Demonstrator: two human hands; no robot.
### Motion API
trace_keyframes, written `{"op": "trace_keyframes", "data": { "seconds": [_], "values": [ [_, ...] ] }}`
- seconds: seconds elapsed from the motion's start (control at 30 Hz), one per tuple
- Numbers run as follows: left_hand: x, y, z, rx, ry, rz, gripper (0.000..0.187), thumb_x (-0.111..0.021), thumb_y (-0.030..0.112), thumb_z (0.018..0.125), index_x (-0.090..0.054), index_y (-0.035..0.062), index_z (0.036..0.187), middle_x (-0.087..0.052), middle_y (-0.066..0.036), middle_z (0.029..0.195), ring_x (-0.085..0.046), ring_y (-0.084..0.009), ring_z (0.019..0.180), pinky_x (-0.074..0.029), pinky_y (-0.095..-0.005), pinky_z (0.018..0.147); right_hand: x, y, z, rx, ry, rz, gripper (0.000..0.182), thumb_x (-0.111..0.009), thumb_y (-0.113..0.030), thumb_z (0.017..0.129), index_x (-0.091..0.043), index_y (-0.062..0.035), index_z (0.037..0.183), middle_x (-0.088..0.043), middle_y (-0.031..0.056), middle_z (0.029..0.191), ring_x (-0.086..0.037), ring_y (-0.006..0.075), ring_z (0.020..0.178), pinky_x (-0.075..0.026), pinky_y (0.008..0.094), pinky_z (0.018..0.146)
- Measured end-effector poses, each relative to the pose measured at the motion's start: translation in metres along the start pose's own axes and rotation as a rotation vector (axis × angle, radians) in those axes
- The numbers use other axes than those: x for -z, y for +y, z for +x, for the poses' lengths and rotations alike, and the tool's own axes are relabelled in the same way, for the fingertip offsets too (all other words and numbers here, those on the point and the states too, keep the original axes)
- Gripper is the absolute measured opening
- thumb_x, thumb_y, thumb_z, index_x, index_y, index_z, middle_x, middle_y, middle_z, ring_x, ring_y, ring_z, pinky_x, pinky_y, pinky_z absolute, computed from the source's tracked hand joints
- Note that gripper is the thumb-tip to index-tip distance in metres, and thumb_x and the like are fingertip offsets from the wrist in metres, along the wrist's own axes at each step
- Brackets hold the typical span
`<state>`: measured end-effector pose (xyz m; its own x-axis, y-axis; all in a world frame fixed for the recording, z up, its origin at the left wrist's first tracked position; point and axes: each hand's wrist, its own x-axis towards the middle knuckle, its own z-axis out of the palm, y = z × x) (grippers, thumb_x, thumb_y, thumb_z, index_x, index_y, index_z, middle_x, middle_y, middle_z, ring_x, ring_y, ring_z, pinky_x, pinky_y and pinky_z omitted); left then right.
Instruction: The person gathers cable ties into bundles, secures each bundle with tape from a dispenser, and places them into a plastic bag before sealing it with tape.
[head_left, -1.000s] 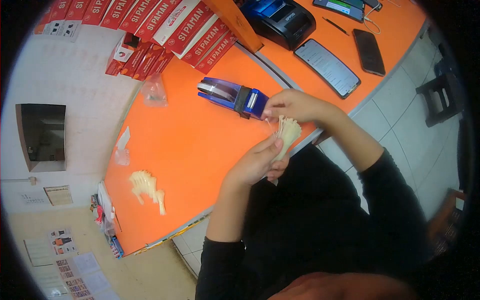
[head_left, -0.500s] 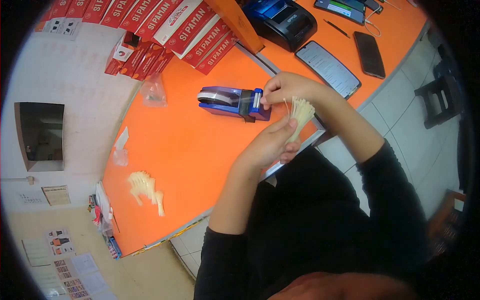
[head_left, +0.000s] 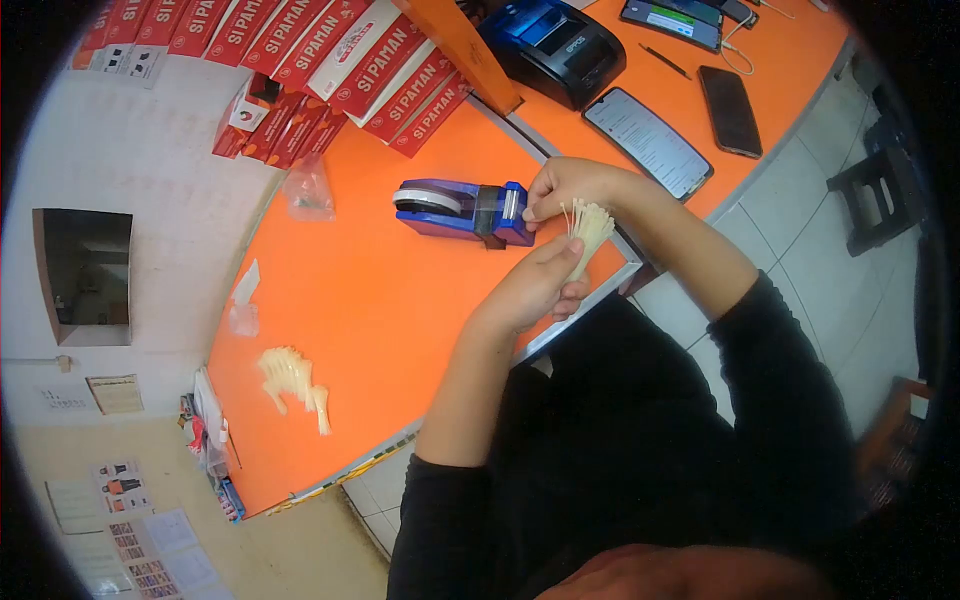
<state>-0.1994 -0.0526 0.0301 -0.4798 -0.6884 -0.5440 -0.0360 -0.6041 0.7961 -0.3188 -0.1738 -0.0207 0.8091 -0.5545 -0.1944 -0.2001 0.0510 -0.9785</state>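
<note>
My left hand (head_left: 540, 290) is closed around a bundle of thin pale sticks (head_left: 592, 232), their ends fanning out above the thumb. Close beside it, my right hand (head_left: 562, 190) has its fingers pinched together at the cutter end of a blue tape dispenser (head_left: 468, 212). Clear tape runs from the roll toward those fingertips; the exact tape end is hard to make out. The dispenser stands on the orange table (head_left: 350, 300). Farther left on the table lie several pale bundles (head_left: 290, 375) in a loose cluster.
Red boxes (head_left: 385, 60) are stacked at the back. A black printer (head_left: 550, 50), a lit phone (head_left: 648, 140) and a dark phone (head_left: 729, 110) sit on the right-hand surface, with a pen (head_left: 665, 62) near them. A small plastic bag (head_left: 308, 190) lies by the wall edge.
The view has shifted slightly. Both hands keep nearly the same pose, the right at the dispenser's cutter and the left around the stick bundle.
</note>
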Motion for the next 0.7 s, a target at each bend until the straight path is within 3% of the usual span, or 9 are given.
{"op": "trace_keyframes", "data": {
  "seconds": [0.07,0.13,0.27,0.33,0.4,0.5,0.57,0.63,0.7],
  "values": [
    [0.002,-0.004,0.001,0.011,0.021,-0.002,0.029,-0.032,0.038,0.096,-0.043,0.0112,0.1,-0.035,0.003,0.056,-0.031,-0.0072,0.043,-0.027,-0.0203,0.04,-0.002,0.002,0.001,0.025,0.018,0.018,0.017,-0.068,-0.016,0.074,-0.068,0.0008,0.077,-0.067,0.0073,0.076,-0.06,0.013,0.068,-0.047,0.0277,0.062],
    [0.003,-0.013,0.004,0.021,0.035,0.004,0.028,-0.031,0.037,0.096,-0.043,0.0113,0.099,-0.035,0.003,0.056,-0.031,-0.0072,0.043,-0.027,-0.0203,0.04,-0.005,-0.005,-0.001,-0.032,0.076,-0.395,0.018,-0.068,-0.017,0.074,-0.068,0.0011,0.077,-0.067,0.0081,0.077,-0.06,0.0147,0.067,-0.047,0.0286,0.061],
    [0.003,-0.026,0.003,-0.059,0.143,0.197,0.027,-0.036,0.032,0.095,-0.043,0.0084,0.106,-0.039,0.001,0.057,-0.035,-0.0096,0.043,-0.03,-0.0219,0.041,-0.009,-0.004,-0.005,-0.04,0.132,-0.356,0.02,-0.066,-0.016,0.076,-0.068,0.0035,0.081,-0.067,0.0092,0.078,-0.06,0.013,0.068,-0.046,0.0251,0.062],
    [-0.003,-0.026,-0.008,-0.121,0.21,0.324,0.028,-0.04,0.031,0.094,-0.043,0.0064,0.108,-0.045,-0.002,0.058,-0.043,-0.0122,0.043,-0.034,-0.0239,0.042,-0.005,-0.001,-0.015,0.025,0.062,0.112,0.021,-0.067,-0.016,0.076,-0.068,0.0031,0.082,-0.066,0.008,0.074,-0.059,0.013,0.065,-0.045,0.0247,0.06],
    [-0.012,-0.029,-0.025,-0.466,0.739,1.319,0.035,-0.049,0.028,0.09,-0.04,0.0016,0.111,-0.058,-0.015,0.066,-0.06,-0.0256,0.055,-0.045,-0.0325,0.048,-0.005,0.009,-0.021,0.046,0.051,0.233,0.017,-0.066,-0.016,0.076,-0.068,0.0007,0.08,-0.064,0.006,0.072,-0.058,0.0129,0.064,-0.044,0.0245,0.058],
    [-0.06,0.006,-0.068,-0.238,0.718,1.422,0.039,-0.054,0.026,0.086,-0.04,-0.0016,0.11,-0.061,-0.024,0.077,-0.063,-0.0364,0.07,-0.049,-0.0401,0.058,-0.025,0.002,-0.033,0.095,0.013,0.458,0.013,-0.064,-0.015,0.078,-0.067,-0.0027,0.077,-0.061,0.003,0.068,-0.054,0.0113,0.061,-0.042,0.0236,0.056],
    [-0.078,0.011,-0.088,-0.329,0.677,1.496,0.037,-0.054,0.025,0.086,-0.041,-0.0012,0.108,-0.06,-0.023,0.075,-0.062,-0.0366,0.068,-0.048,-0.0413,0.057,-0.047,-0.009,-0.051,0.14,-0.002,0.55,0.011,-0.063,-0.014,0.078,-0.066,-0.0036,0.077,-0.059,0.002,0.067,-0.052,0.0098,0.059,-0.042,0.0229,0.055],
    [-0.082,0.016,-0.103,-0.427,0.643,1.573,0.034,-0.054,0.024,0.086,-0.042,-0.0007,0.106,-0.06,-0.021,0.073,-0.061,-0.0368,0.066,-0.048,-0.0425,0.055,-0.077,-0.025,-0.074,0.795,0.191,0.034,0.012,-0.061,-0.014,0.08,-0.064,-0.0037,0.075,-0.059,0.0026,0.067,-0.051,0.0083,0.057,-0.041,0.0226,0.055],
    [-0.074,0.028,-0.124,-0.697,0.807,1.577,0.027,-0.053,0.024,0.087,-0.045,0.0005,0.099,-0.059,-0.022,0.073,-0.062,-0.0331,0.064,-0.047,-0.0411,0.052,-0.115,-0.038,-0.089,0.085,0.052,1.056,0.011,-0.06,-0.014,0.082,-0.063,-0.0042,0.078,-0.06,0.0032,0.069,-0.054,0.0097,0.06,-0.043,0.024,0.056]
  ]
}}
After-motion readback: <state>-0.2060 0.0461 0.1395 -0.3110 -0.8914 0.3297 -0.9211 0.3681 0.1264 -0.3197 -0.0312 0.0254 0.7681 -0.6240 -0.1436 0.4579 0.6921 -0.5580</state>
